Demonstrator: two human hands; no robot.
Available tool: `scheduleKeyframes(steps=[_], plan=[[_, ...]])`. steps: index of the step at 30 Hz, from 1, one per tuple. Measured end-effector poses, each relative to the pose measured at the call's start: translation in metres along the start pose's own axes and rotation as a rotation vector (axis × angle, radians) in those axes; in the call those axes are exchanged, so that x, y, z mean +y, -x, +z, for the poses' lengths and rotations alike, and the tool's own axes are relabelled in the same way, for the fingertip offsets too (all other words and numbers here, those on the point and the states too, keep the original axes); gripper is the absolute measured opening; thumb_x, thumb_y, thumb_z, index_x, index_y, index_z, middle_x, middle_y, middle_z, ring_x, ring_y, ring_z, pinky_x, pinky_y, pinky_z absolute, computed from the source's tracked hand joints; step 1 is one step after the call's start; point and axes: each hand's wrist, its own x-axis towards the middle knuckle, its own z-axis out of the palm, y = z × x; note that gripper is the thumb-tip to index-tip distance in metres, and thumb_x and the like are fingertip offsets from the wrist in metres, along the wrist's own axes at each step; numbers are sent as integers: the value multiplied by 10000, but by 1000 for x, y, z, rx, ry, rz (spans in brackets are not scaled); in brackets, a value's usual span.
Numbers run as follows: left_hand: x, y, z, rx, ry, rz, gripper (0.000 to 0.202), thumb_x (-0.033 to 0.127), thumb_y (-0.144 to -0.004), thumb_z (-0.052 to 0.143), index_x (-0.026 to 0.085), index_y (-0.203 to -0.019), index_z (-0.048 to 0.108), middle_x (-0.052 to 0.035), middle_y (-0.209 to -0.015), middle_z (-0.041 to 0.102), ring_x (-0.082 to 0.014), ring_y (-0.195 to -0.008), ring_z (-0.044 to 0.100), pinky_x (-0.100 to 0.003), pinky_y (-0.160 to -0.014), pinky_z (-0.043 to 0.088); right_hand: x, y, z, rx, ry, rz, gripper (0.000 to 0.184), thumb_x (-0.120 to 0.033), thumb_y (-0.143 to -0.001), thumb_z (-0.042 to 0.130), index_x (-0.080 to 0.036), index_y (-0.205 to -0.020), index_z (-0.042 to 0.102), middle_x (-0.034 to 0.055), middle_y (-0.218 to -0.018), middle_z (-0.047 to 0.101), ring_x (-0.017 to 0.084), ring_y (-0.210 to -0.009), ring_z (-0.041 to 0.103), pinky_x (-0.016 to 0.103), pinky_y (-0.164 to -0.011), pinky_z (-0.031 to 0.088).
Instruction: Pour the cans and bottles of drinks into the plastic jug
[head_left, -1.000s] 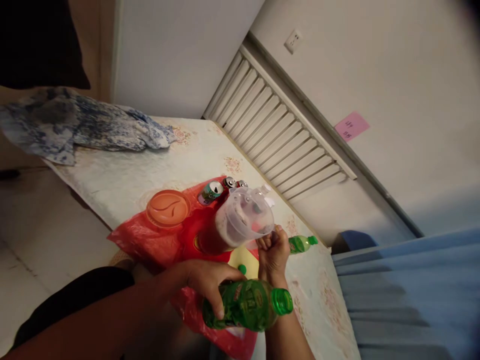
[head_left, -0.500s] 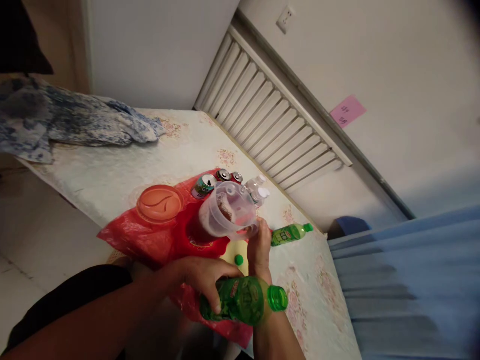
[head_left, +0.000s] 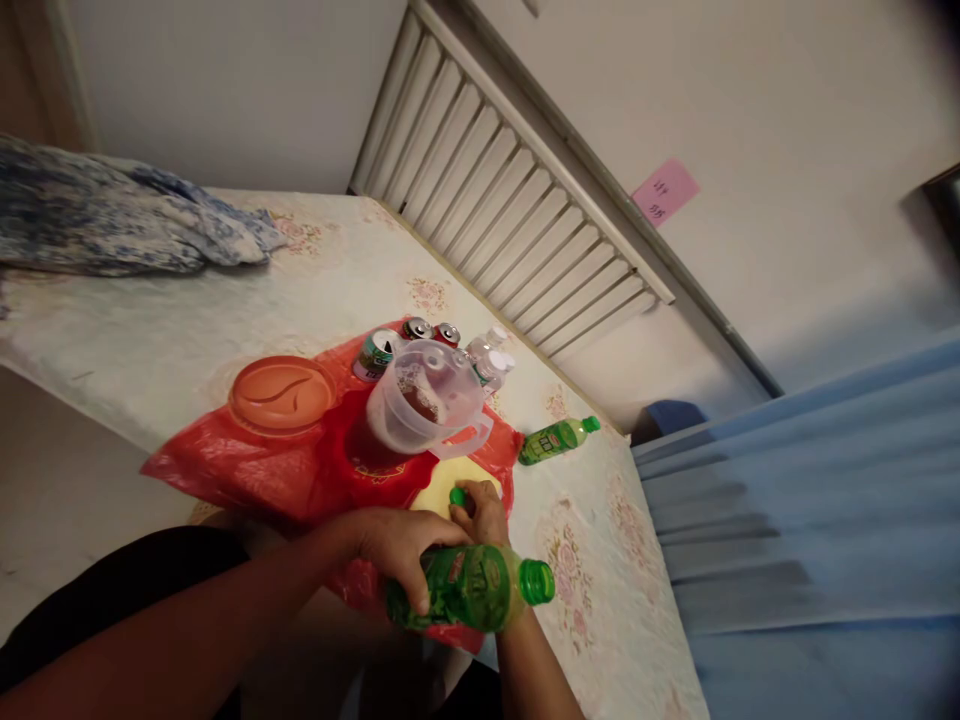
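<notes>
My left hand [head_left: 397,550] is wrapped round a green plastic bottle [head_left: 472,588], which is tilted on its side with its uncapped mouth pointing right. Behind the bottle, my right hand [head_left: 481,512] has its fingers closed on a green bottle cap [head_left: 457,497] at a yellow flat surface [head_left: 442,482]. The bottle hides part of my right wrist and forearm. Just beyond my hands is a clear plastic jug [head_left: 427,405] with reddish-brown, foamy liquid in it, its handle facing right. An orange round lid [head_left: 281,395] lies left of the jug.
A red plastic bag [head_left: 225,455] is spread under these things. Behind the jug stand several opened cans [head_left: 377,352] and clear bottles [head_left: 491,368]. A capped green bottle [head_left: 556,440] lies to the right. A patterned cloth [head_left: 135,220] rests far left, and a radiator [head_left: 510,190] lines the wall.
My right hand has let go of the jug's handle and come back toward me to the green cap, closing its fingers on it. The left hand still grips the bottle. The view has shifted.
</notes>
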Motion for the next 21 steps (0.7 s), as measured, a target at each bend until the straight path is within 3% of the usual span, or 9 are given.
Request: scheduleKeyframes(steps=[4, 10, 12, 15, 18, 21], plan=[[2, -5, -4, 36, -48, -31, 794, 369, -469, 852, 228, -1217, 624, 7, -1066, 675, -234, -953, 617, -295, -794, 527, -10, 7, -3, 11, -66, 21, 293, -196, -772, 590, -191, -1063, 623, 28, -957, 599, 198, -873, 576, 333, -782, 480], [-3, -15, -5, 44, 36, -52, 778, 354, -490, 844, 220, -1222, 617, 5, -1065, 683, -242, -965, 627, -287, -788, 525, -4, -5, -14, 152, -331, 214, 156, -276, -714, 652, -216, -852, 612, -47, -678, 545, 144, -611, 503, 267, -582, 423], [-7, -18, -4, 55, 104, -53, 722, 339, -484, 841, 211, -1165, 641, 5, -1045, 693, -246, -957, 630, -283, -774, 526, 2, -11, -35, 191, -447, 252, 201, -332, -704, 674, -212, -850, 605, -59, -627, 527, 133, -554, 481, 262, -550, 414], [-10, -22, -3, 86, 176, -45, 676, 298, -493, 822, 193, -1136, 644, -5, -1050, 694, -254, -972, 632, -286, -787, 520, -1, -12, -84, 186, -628, 249, 300, -360, -724, 726, -196, -959, 639, -14, -776, 626, 146, -658, 571, 283, -644, 465], [-9, -25, -3, 105, 213, -24, 654, 275, -531, 777, 188, -1162, 630, -15, -1093, 687, -263, -1015, 625, -303, -840, 513, -18, -6, -131, 104, -688, 172, 327, -343, -745, 757, -214, -1033, 668, -1, -811, 634, 158, -708, 594, 297, -687, 478], [-10, -29, -4, 132, 205, -28, 655, 275, -568, 726, 196, -1206, 603, -32, -1161, 674, -275, -1065, 613, -321, -876, 514, -43, 0, -159, 6, -618, 65, 279, -339, -785, 753, -235, -1039, 703, 24, -899, 616, 167, -782, 583, 300, -721, 481]])
